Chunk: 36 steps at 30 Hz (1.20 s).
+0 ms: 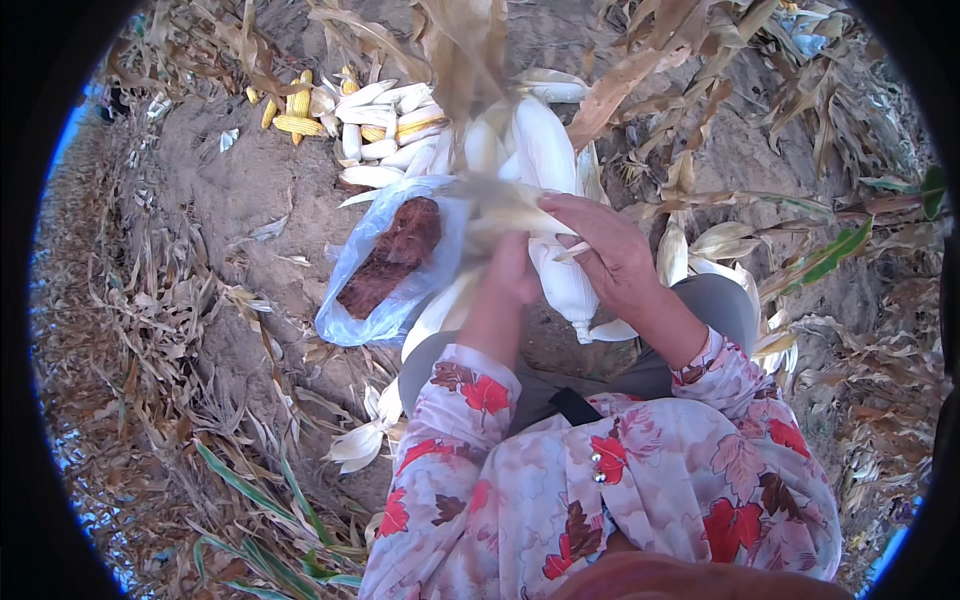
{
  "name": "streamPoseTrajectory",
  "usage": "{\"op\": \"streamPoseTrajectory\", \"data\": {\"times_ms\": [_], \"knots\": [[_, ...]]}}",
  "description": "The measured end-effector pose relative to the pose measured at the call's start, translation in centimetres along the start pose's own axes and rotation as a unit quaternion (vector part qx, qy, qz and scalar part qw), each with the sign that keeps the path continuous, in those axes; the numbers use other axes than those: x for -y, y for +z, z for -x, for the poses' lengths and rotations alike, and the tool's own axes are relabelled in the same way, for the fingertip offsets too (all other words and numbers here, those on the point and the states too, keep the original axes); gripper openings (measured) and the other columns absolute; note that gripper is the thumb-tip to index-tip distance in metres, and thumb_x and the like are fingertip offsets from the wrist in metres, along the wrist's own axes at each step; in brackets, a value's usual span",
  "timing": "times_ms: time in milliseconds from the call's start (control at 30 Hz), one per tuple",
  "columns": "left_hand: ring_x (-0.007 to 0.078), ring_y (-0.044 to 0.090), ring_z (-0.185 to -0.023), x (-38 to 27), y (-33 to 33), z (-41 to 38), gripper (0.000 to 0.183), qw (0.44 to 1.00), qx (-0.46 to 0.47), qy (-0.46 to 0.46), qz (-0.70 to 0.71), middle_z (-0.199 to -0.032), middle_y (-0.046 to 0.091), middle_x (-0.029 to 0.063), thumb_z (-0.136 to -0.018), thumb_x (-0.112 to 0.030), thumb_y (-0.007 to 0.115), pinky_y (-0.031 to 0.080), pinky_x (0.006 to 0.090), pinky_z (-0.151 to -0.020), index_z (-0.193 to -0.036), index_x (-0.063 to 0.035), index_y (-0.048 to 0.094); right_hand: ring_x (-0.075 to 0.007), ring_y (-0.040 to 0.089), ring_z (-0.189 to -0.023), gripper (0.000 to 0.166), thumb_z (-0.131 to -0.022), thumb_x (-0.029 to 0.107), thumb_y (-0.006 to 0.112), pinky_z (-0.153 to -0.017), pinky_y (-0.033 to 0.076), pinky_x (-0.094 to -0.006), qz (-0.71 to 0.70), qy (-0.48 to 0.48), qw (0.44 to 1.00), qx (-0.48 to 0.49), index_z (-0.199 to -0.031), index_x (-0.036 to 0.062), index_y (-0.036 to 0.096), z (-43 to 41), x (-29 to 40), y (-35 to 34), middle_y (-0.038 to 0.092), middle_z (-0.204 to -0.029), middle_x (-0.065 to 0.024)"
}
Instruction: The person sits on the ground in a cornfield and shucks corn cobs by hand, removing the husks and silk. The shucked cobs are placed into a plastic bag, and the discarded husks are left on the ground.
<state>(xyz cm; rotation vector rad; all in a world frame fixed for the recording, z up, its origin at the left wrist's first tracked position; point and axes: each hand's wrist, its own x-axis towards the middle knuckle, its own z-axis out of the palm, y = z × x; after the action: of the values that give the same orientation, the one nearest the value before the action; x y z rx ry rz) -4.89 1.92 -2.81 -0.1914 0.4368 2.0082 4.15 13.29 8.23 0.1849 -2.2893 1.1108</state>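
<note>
My left hand point(516, 271) is closed around the lower end of a pale corn ear in its husk point(499, 217), which is blurred. My right hand point(609, 251) grips the edge of that ear's husk, with a thin pale strip at its fingertips. Beneath my hands lie large husk-covered corn ears point(546, 146). Left of my left hand, a clear plastic bag point(341, 319) holds reddish-brown corn silk point(394, 255). Farther up, several husked ears point(379, 112) form a pile, and bare yellow cobs point(298, 101) lie beside it. The ear's far end is hard to make out.
Dry corn stalks and leaves point(817, 82) cover the ground at the right and hang blurred over the top middle. Loose husks point(360, 446) lie near my left knee. Bare soil point(217, 187) shows left of the bag, and green leaves point(247, 487) at lower left.
</note>
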Motion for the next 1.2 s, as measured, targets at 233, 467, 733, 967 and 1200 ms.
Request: {"op": "streamPoseTrajectory", "data": {"times_ms": [233,467,733,967,1200], "knots": [[0.0319,0.064,-0.089,-1.9,1.3,-1.3,0.059,0.997,-0.033,-0.010,-0.071,-0.100,0.062,0.0216,-0.095,-0.051,0.042,0.055,0.0449,-0.076,-0.121,0.0004,0.051,-0.0333,0.062,-0.075,0.016,-0.084,0.014,0.062,-0.068,0.049,-0.0392,-0.055,-0.090,0.987,0.123,-0.094,0.0017,0.061,1.1,5.6,0.8,0.064,-0.085,-0.0120],[0.0321,0.064,-0.080,-0.5,-3.0,-3.0,0.059,0.998,-0.049,0.012,-0.026,-0.093,0.062,0.0211,-0.093,-0.054,0.043,0.054,0.0433,-0.074,-0.114,0.0004,0.053,-0.0344,0.058,-0.106,0.047,-0.086,0.034,0.065,-0.091,0.045,-0.0420,-0.129,-0.020,0.981,0.140,-0.114,-0.0024,0.056,-0.1,3.3,-0.7,0.060,-0.112,-0.0178],[0.0292,0.063,-0.070,0.5,-1.5,-2.2,0.051,0.991,-0.082,-0.045,-0.095,-0.086,0.063,0.0185,-0.091,-0.049,0.051,0.055,0.0406,-0.070,-0.108,-0.0010,0.054,-0.0377,0.047,-0.121,0.075,-0.072,0.032,0.076,-0.102,0.038,-0.0425,-0.001,0.172,0.971,0.169,-0.131,0.0001,0.044,2.2,0.6,-0.3,0.047,-0.131,-0.0233],[0.0256,0.063,-0.063,1.2,-1.7,-2.4,0.040,0.974,-0.140,-0.087,-0.157,-0.082,0.064,0.0155,-0.085,-0.039,0.064,0.054,0.0376,-0.067,-0.103,-0.0038,0.056,-0.0391,0.061,-0.089,0.032,-0.082,0.017,0.064,-0.076,0.049,-0.0443,-0.075,0.078,0.965,0.240,-0.112,0.0080,0.059,3.7,1.8,3.1,0.064,-0.094,-0.0182],[0.0211,0.063,-0.070,4.4,-3.8,-3.8,0.041,0.894,-0.214,0.144,-0.366,-0.088,0.065,0.0097,-0.081,-0.019,0.069,0.049,0.0354,-0.060,-0.114,0.0020,0.058,-0.0410,0.062,-0.079,0.026,-0.086,0.017,0.059,-0.067,0.049,-0.0459,-0.008,0.237,0.945,0.224,-0.109,0.0060,0.058,7.1,1.2,4.8,0.063,-0.087,-0.0219]]}}
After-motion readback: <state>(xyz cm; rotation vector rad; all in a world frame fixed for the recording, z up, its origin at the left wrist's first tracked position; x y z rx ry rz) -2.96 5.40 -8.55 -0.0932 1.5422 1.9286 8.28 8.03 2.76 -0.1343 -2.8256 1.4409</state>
